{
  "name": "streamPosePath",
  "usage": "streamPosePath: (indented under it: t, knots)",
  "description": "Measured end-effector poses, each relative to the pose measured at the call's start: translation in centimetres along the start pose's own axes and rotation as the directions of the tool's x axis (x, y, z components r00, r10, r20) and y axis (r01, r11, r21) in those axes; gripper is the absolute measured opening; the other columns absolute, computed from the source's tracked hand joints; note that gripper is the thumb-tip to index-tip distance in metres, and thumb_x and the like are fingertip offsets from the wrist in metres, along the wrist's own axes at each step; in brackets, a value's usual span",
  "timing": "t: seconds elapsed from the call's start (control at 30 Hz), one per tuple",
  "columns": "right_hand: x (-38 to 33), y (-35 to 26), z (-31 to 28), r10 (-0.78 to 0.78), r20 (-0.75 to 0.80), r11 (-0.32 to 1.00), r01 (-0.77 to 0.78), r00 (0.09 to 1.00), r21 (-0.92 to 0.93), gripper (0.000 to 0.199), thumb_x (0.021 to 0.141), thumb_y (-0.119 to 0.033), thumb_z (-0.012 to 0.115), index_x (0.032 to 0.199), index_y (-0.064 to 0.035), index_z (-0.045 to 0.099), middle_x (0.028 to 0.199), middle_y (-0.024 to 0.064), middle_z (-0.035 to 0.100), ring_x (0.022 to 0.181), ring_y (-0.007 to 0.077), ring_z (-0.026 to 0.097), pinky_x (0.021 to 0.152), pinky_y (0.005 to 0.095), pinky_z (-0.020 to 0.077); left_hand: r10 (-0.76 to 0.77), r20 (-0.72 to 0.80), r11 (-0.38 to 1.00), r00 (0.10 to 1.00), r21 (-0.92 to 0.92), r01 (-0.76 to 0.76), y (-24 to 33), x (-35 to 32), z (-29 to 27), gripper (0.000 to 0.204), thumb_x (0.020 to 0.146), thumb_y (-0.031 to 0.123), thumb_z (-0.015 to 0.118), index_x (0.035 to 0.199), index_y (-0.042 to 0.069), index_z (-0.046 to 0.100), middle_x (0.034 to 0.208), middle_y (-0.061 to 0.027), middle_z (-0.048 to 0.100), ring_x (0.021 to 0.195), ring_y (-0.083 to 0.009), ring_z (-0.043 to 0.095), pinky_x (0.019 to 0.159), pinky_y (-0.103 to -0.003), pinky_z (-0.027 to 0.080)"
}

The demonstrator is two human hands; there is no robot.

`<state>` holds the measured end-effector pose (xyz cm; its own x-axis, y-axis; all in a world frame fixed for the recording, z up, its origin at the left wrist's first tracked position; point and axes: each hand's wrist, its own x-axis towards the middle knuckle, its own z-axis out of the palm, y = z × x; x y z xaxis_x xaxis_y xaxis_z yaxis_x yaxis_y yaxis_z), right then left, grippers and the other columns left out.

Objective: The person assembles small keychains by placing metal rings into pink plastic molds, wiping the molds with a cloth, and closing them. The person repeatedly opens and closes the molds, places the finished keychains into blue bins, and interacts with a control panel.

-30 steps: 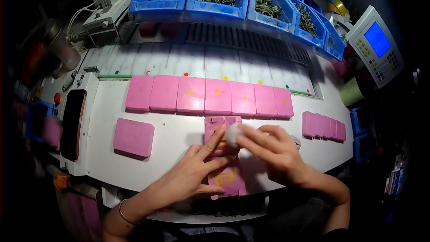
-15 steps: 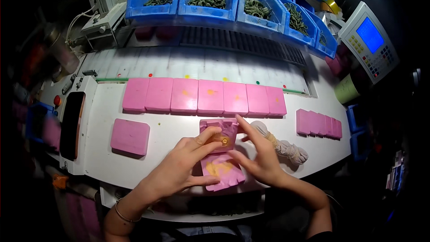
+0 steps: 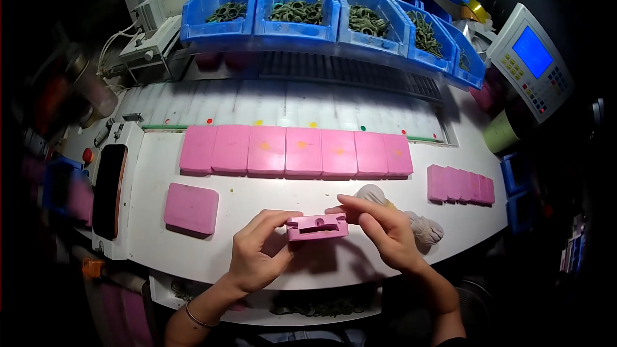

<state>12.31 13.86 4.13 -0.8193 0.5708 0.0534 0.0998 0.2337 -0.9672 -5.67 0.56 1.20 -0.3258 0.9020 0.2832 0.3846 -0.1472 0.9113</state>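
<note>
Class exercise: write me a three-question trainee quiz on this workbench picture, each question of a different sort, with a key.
1. True or false: both hands hold the pink block between them.
2. Which lies nearest the right hand? A. blue bins B. white cloth bundle C. keypad unit
3. Fill in: the single pink block lies to the ____ of the left hand.

Key: 1 true; 2 B; 3 left.
</note>
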Motion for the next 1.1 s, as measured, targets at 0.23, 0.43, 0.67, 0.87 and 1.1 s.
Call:
streamPosePath:
  t: [0.23,0.43,0.67,0.87,1.1]
  knots:
    - [0.1,-0.3,1.8,-0.303,-0.020,0.905,0.281,0.953,-0.318,0.038,0.070,0.000,0.070,0.106,0.0004,0.058,0.095,0.0137,0.062,0.084,0.0261,0.060,0.075,0.0316,0.0475,0.021,-0.002,0.970,1.000,-0.241,-0.021,0.1,0.3,0.3,0.035,0.072,0.000,0.073,0.105,-0.003,0.060,0.099,-0.0123,0.061,0.091,-0.0187,0.061,0.075,-0.027,0.052]
    - [0.6,-0.4,1.7,-0.280,-0.046,0.919,0.254,0.959,-0.301,0.026,0.071,0.001,0.070,0.096,0.0015,0.061,0.087,0.0119,0.064,0.076,0.0215,0.061,0.071,0.0285,0.0475,-0.031,0.021,0.923,0.999,-0.383,0.037,-0.7,0.2,0.5,0.031,0.074,-0.003,0.071,0.103,-0.003,0.061,0.099,-0.0110,0.061,0.091,-0.0153,0.060,0.078,-0.026,0.052]
    - [1.3,0.0,1.9,-0.070,0.000,0.985,0.069,0.998,0.156,0.027,0.075,0.003,0.068,0.101,0.0042,0.059,0.092,0.0116,0.062,0.087,0.0174,0.060,0.082,0.0295,0.0459,-0.065,0.388,0.613,0.919,-0.712,0.343,-1.0,1.2,-1.1,0.069,0.087,0.039,0.059,0.136,-0.003,0.033,0.118,-0.0089,0.050,0.111,-0.0154,0.048,0.095,-0.029,0.039]
    - [3.2,-0.8,2.8,0.137,0.128,0.849,-0.183,0.982,0.495,0.031,0.083,0.000,0.064,0.111,0.0068,0.053,0.099,0.0102,0.061,0.090,0.0149,0.059,0.083,0.0278,0.0479,-0.128,0.717,0.598,0.686,-0.496,0.630,-0.3,1.3,-3.8,0.085,0.089,0.065,0.010,0.126,-0.003,0.043,0.112,-0.0092,0.056,0.088,-0.0120,0.054,0.081,-0.026,0.045]
    - [3.5,3.2,4.7,0.106,0.059,0.946,-0.119,0.993,0.302,0.028,0.088,-0.003,0.056,0.114,0.0051,0.053,0.096,0.0122,0.063,0.087,0.0159,0.062,0.080,0.0285,0.0508,-0.495,0.478,0.442,0.726,-0.581,0.684,-0.3,0.7,-7.7,0.059,0.098,0.044,0.026,0.123,-0.005,0.046,0.105,-0.0166,0.061,0.085,-0.0159,0.059,0.078,-0.029,0.048]
